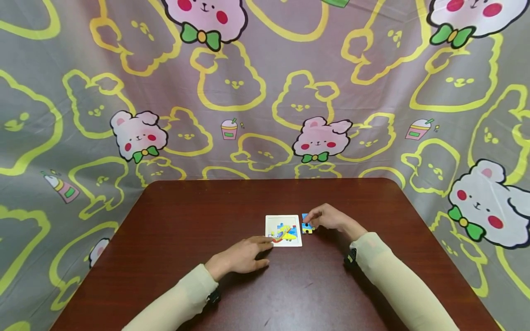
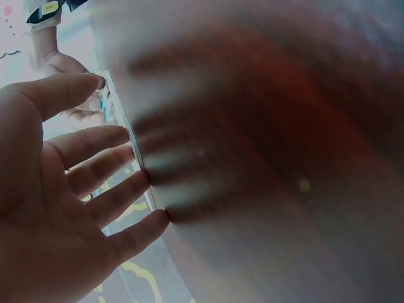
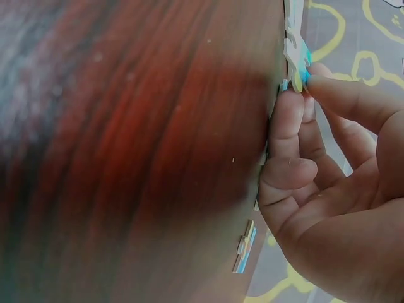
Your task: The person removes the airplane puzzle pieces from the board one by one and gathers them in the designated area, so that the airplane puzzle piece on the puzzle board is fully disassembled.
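Observation:
A white square jigsaw tray [image 1: 269, 223] lies on the table, partly filled with joined pieces that show a yellow plane [image 1: 286, 233] on blue. My left hand [image 1: 244, 255] rests at the tray's lower left with fingers spread, the fingertips at its edge. In the left wrist view the left hand [image 2: 82, 183] has its fingers extended to the tabletop. Right of the tray, my right hand [image 1: 329, 216] is over blue and yellow jigsaw pieces [image 1: 308, 231]. The right wrist view has the right hand [image 3: 341, 189] pinching a jigsaw piece [image 3: 298, 69] between thumb and fingertip.
Another jigsaw piece [image 3: 245, 249] lies on the wood beside the right hand. The dark brown table [image 1: 198, 211] ends at a back edge against a patterned cloth [image 1: 256, 115], which also hangs along both sides.

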The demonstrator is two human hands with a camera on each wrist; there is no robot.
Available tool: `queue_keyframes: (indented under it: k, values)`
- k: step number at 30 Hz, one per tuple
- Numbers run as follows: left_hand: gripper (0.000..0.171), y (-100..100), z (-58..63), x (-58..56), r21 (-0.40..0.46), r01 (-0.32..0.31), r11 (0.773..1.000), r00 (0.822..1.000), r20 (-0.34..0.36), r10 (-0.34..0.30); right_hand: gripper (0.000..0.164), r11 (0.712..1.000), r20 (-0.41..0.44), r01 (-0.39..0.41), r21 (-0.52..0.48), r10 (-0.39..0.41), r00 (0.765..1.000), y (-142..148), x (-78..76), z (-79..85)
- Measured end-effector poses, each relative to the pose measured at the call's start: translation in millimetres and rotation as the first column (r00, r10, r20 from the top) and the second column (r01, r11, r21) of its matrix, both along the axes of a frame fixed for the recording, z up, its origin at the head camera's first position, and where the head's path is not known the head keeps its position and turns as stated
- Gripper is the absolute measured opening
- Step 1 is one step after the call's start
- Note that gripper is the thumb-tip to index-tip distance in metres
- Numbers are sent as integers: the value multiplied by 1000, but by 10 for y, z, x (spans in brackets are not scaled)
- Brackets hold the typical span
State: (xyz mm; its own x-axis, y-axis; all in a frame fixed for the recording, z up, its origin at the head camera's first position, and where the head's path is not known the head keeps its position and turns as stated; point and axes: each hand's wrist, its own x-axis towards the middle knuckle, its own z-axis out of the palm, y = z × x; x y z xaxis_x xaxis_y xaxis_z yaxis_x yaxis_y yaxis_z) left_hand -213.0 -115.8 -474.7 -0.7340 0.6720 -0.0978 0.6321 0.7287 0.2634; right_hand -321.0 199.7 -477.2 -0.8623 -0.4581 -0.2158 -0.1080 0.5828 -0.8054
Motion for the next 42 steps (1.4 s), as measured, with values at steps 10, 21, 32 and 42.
queue_keyframes:
  k: [10,21,32,42]
  values:
    - [53,-9,-5,-11,3,4,1000,1000,-4,-4,15,999,-45,35,-7,-35,998,-10,-37,-58]
    - [53,-1,-17,-17,-2,1,1000,1000,-11,-1,15,998,-24,57,-9,-57,998,-14,-53,-49]
    - [53,-3,-11,-11,8,8,1000,1000,-13,-8,13,996,22,83,-12,-83,996,-69,-31,4]
    - [53,-3,-21,-12,9,7,1000,1000,-9,-7,19,999,2,31,-24,-31,1000,-172,-27,21]
